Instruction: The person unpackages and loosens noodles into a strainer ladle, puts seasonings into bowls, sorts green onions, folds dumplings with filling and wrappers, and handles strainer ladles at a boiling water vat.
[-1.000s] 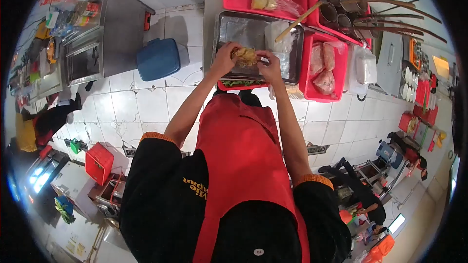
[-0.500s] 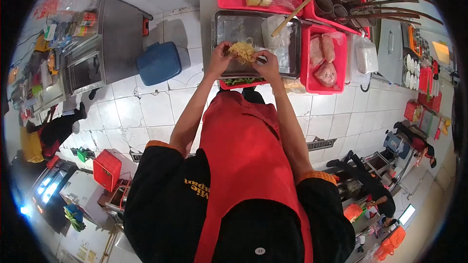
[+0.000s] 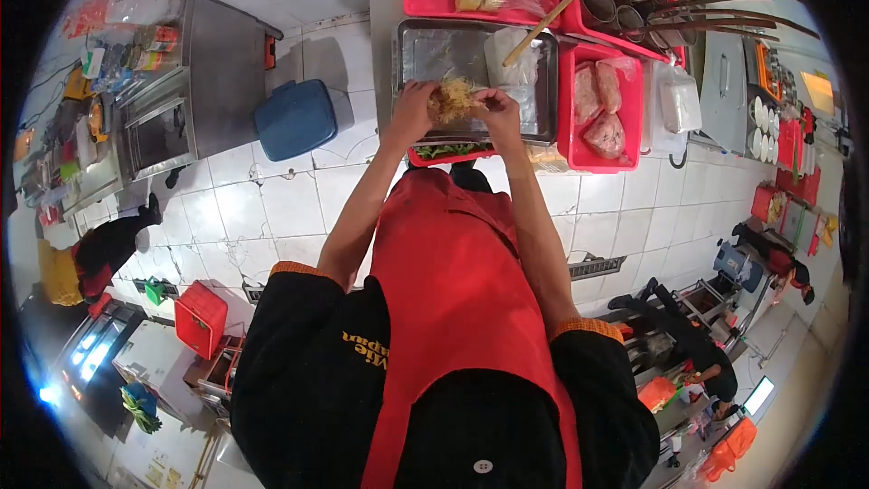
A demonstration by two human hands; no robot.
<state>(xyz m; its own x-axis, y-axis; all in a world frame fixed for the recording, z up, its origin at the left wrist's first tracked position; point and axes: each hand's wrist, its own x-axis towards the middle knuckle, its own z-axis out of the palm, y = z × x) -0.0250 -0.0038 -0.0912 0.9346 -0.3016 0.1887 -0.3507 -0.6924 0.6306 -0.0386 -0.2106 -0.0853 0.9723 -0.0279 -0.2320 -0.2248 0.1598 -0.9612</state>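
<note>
Yellowish strands [image 3: 455, 100] are being held over the metal tray [image 3: 433, 47] in the head view, now being clasped more closely by the left hand [image 3: 414, 111], so seemingly being steadied mainly there; their edge is being met by the right hand [image 3: 500, 116], whose grip cannot be told.

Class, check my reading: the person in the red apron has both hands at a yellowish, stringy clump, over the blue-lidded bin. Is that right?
Not quite: the head view shows the yellowish, stringy clump over the metal tray, not the blue-lidded bin. The rest stands.
</note>
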